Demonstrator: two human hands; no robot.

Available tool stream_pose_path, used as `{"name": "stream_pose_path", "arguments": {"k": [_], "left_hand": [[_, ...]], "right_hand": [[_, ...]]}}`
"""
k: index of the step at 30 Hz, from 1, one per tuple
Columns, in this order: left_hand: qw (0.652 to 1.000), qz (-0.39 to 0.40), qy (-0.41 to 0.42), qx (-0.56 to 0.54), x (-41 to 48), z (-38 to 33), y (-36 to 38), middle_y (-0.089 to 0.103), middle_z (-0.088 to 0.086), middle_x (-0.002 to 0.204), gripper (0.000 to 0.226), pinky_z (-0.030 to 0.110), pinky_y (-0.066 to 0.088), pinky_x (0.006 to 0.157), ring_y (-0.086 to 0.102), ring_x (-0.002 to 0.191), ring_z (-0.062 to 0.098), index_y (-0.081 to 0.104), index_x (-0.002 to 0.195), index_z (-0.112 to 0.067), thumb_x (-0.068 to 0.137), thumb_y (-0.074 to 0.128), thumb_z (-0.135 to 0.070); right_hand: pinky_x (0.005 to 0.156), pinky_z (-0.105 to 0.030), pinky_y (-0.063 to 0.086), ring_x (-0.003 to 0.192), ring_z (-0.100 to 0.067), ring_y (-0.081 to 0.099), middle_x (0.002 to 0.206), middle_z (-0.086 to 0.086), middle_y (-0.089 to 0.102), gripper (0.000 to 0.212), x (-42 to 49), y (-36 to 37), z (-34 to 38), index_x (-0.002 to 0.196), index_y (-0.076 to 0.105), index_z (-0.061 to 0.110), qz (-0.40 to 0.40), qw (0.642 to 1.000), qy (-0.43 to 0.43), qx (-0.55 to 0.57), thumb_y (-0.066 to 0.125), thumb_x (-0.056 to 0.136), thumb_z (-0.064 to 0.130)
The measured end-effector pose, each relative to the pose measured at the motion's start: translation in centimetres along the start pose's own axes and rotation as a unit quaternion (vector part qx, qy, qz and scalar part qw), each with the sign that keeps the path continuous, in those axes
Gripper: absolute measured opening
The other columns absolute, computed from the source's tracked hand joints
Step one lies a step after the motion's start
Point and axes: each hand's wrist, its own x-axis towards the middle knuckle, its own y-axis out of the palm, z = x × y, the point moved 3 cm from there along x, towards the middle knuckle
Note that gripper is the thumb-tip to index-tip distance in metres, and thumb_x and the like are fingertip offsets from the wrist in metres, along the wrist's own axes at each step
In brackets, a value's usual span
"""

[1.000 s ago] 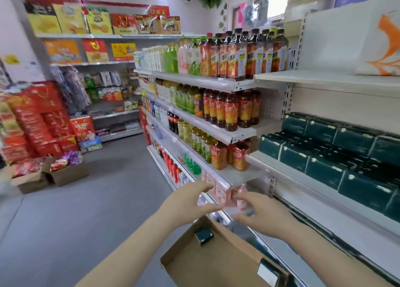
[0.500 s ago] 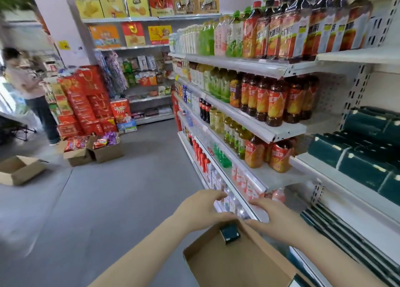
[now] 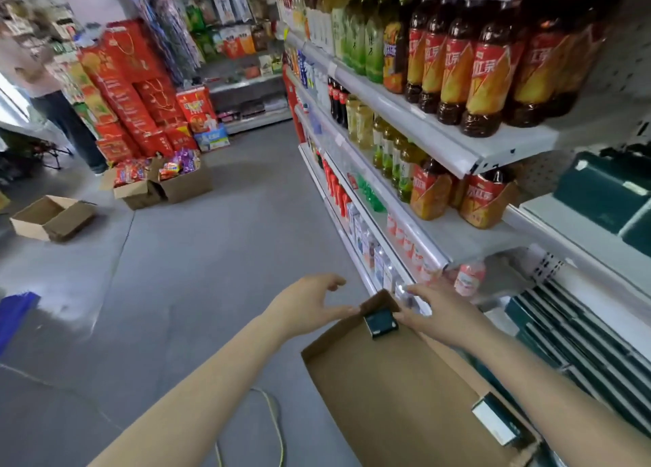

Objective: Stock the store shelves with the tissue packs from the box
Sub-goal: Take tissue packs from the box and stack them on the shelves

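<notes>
Green pack (image 3: 380, 321) lies between your loose, spread fingers (image 3: 426, 293) — curl the right hand (image 3: 442, 317) round it, left hand (image 3: 310, 304) steadying the box (image 3: 387, 389).

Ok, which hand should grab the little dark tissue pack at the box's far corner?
Right. The right hand lies just beside that tissue pack and nearer the shelf. The left hand hovers off the box rim, farther away.

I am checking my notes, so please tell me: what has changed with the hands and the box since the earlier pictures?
The left hand drew leftward, away from the right hand, widening the gap between them; nothing was taken or let go. The cardboard box and the dark pack at its far flap stayed in place.
</notes>
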Motion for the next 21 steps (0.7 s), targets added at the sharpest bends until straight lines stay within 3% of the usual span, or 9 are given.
{"name": "stream_pose_path", "arguments": {"k": [3, 8, 15, 19, 21], "left_hand": [[1.0, 0.021, -0.014, -0.016, 1.6, 0.7, 1.9, 0.057, -0.006, 0.142, 0.079, 0.029, 0.042, 0.105, 0.054, 0.127, 0.013, 0.047, 0.148, -0.028, 0.085, 0.058, -0.074], [0.996, 0.072, -0.043, -0.038, 4.1, 1.2, 6.1, 0.057, -0.006, 0.142, 0.077, 0.033, 0.043, 0.109, 0.055, 0.128, 0.015, 0.047, 0.147, -0.028, 0.085, 0.061, -0.071], [0.988, 0.113, -0.069, -0.074, 11.6, 3.5, 13.7, 0.062, -0.013, 0.134, 0.066, 0.029, 0.047, 0.102, 0.058, 0.12, 0.008, 0.053, 0.14, -0.035, 0.085, 0.063, -0.07], [0.981, 0.135, -0.088, -0.107, 17.7, 6.4, 20.1, 0.062, -0.019, 0.122, 0.06, 0.025, 0.048, 0.095, 0.059, 0.111, 0.005, 0.054, 0.137, -0.037, 0.087, 0.062, -0.069], [0.976, 0.144, -0.105, -0.123, 20.3, 8.4, 24.0, 0.058, -0.022, 0.115, 0.061, 0.019, 0.045, 0.088, 0.057, 0.105, 0.002, 0.053, 0.137, -0.036, 0.087, 0.062, -0.069]], "right_hand": [[0.086, -0.028, 0.049, 0.109, -0.007, 0.059, 0.126, 0.01, 0.064, 0.052, 0.2, 1.0, -3.0, 0.129, 0.059, 0.033, 0.017, 0.998, 0.044, 0.037, 0.068, 0.083, 0.057], [0.088, -0.023, 0.042, 0.123, -0.011, 0.056, 0.14, 0.005, 0.057, 0.068, -0.1, 3.0, -7.6, 0.143, 0.05, 0.028, 0.038, 0.992, 0.101, 0.064, 0.069, 0.085, 0.056], [0.102, -0.041, 0.048, 0.127, -0.017, 0.051, 0.139, 0.01, 0.054, 0.074, 3.5, 7.6, -13.2, 0.141, 0.048, 0.035, 0.074, 0.978, 0.177, 0.077, 0.064, 0.077, 0.067], [0.094, -0.034, 0.053, 0.114, -0.009, 0.06, 0.133, 0.013, 0.055, 0.071, 8.5, 12.0, -17.6, 0.138, 0.049, 0.041, 0.068, 0.969, 0.213, 0.11, 0.064, 0.075, 0.069], [0.098, -0.029, 0.049, 0.123, -0.006, 0.053, 0.142, 0.015, 0.051, 0.071, 11.1, 15.0, -20.3, 0.142, 0.045, 0.041, 0.093, 0.968, 0.215, 0.089, 0.064, 0.078, 0.068]]}}
